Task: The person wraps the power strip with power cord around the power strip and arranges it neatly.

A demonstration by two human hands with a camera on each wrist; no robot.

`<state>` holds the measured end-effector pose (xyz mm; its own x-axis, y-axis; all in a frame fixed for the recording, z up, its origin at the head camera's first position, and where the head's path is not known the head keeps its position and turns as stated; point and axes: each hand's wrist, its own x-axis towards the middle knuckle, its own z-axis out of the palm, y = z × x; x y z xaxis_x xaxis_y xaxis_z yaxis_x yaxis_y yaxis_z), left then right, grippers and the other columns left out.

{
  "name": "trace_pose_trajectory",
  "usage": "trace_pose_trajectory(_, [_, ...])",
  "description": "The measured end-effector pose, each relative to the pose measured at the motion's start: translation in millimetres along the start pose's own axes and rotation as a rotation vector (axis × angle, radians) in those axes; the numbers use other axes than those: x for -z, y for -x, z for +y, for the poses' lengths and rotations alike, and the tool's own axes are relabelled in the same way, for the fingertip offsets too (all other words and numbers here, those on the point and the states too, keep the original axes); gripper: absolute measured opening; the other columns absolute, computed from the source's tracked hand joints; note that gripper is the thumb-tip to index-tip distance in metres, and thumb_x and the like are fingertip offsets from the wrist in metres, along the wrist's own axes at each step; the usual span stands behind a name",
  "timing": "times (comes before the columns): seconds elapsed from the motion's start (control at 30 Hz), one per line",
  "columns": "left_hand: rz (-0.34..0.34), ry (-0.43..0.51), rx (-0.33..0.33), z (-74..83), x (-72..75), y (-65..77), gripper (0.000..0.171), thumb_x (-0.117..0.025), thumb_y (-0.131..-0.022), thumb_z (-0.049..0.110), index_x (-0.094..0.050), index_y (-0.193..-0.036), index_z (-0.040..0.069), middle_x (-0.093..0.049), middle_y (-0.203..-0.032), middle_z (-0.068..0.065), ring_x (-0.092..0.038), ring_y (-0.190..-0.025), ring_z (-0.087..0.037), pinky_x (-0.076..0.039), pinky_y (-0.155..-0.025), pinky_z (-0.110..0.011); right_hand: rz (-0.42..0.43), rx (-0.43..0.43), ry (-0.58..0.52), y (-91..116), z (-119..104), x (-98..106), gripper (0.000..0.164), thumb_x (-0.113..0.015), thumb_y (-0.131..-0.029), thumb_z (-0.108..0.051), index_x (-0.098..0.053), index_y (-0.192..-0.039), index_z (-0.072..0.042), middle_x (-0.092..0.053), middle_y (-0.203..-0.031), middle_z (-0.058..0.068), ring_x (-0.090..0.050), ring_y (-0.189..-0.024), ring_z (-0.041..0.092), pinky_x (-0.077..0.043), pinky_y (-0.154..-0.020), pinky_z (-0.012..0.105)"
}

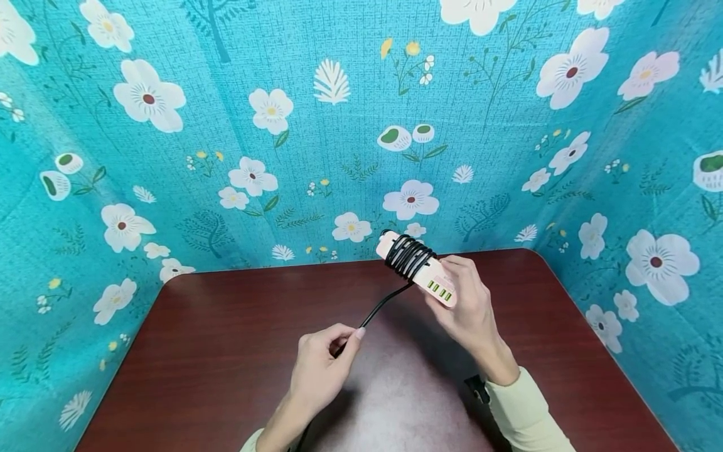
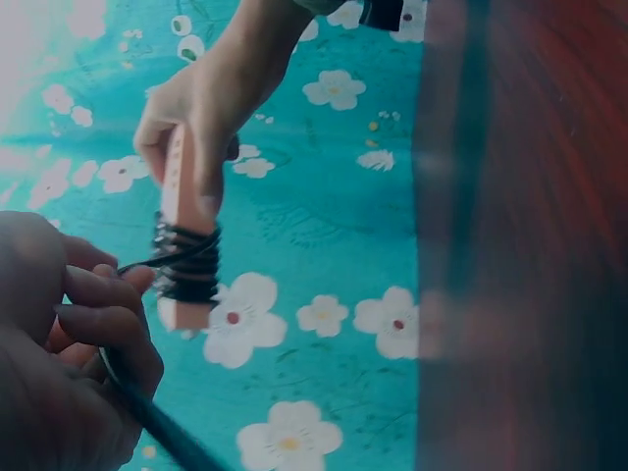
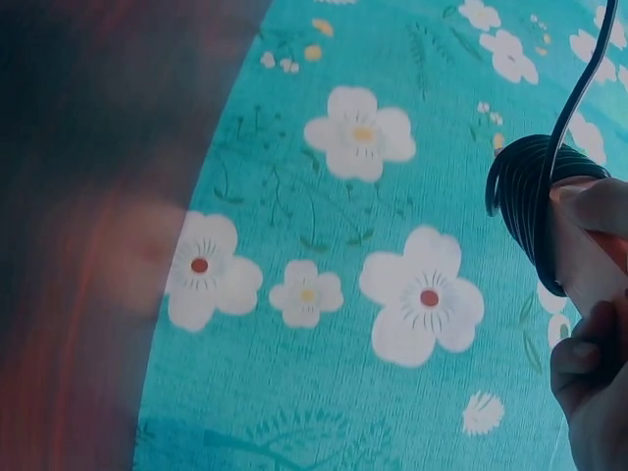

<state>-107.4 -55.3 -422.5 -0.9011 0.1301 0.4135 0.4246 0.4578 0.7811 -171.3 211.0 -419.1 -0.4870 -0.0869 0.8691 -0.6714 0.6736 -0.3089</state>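
Note:
A white power strip [image 1: 437, 284] with several green USB ports is held up above the table, tilted, its far end wrapped in several turns of black cord [image 1: 409, 256]. My right hand [image 1: 467, 307] grips the near end of the strip, thumb on one side and fingers on the other. From the coil the cord runs down to my left hand [image 1: 324, 361], which pinches it between thumb and fingers. In the left wrist view the cord [image 2: 162, 427] trails on below the left hand. The right wrist view shows the coil [image 3: 525, 211] close to the right thumb.
The dark red wooden table [image 1: 237, 326] lies beneath both hands. Behind it and at its sides hangs a turquoise flowered cloth [image 1: 316, 157]. A small black object [image 1: 477, 388] shows at the right wrist, by the pale sleeve [image 1: 522, 402].

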Motion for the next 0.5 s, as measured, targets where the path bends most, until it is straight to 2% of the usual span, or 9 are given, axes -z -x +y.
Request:
trace_pose_trajectory(0.13, [0.037, -0.047, -0.129, 4.0, 8.8, 1.8, 0.014, -0.068, -0.093, 0.028, -0.067, -0.080, 0.026, -0.046, -0.056, 0.013, -0.036, -0.050, 0.005, -0.030, -0.044, -0.010, 0.014, -0.030, 0.004, -2, 3, 5, 0.059, -0.083, -0.064, -0.005, -0.056, -0.115, 0.011, -0.061, -0.116, 0.023, -0.061, -0.105, 0.034, -0.035, -0.103, 0.006])
trace_pose_trajectory(0.23, [0.061, -0.082, -0.221, 8.0, 13.7, 1.7, 0.015, -0.070, -0.092, 0.021, -0.063, -0.078, 0.022, -0.044, -0.057, 0.011, -0.034, -0.051, 0.005, -0.028, -0.046, -0.007, -0.002, -0.024, -0.008, -2, 4, 5, 0.059, -0.082, -0.065, -0.006, -0.057, -0.115, 0.011, -0.062, -0.116, 0.022, -0.061, -0.105, 0.033, -0.035, -0.103, 0.007])
trace_pose_trajectory(0.4, [0.115, -0.186, -0.360, 17.7, 18.5, -0.8, 0.016, -0.074, -0.086, 0.015, -0.060, -0.080, 0.019, -0.039, -0.060, 0.010, -0.032, -0.055, 0.004, -0.025, -0.049, -0.006, -0.043, 0.013, 0.003, -1, 1, 1, 0.057, -0.079, -0.066, -0.005, -0.057, -0.115, 0.011, -0.061, -0.116, 0.021, -0.061, -0.104, 0.031, -0.041, -0.098, 0.016])
trace_pose_trajectory(0.5, [0.133, -0.243, -0.451, 24.1, 22.5, -3.6, 0.014, -0.076, -0.084, 0.015, -0.062, -0.084, 0.017, -0.043, -0.062, 0.010, -0.032, -0.054, 0.004, -0.025, -0.050, -0.006, -0.054, 0.030, 0.038, -1, -1, 0, 0.056, -0.079, -0.066, -0.007, -0.057, -0.115, 0.010, -0.061, -0.116, 0.020, -0.062, -0.103, 0.029, -0.045, -0.091, 0.025])
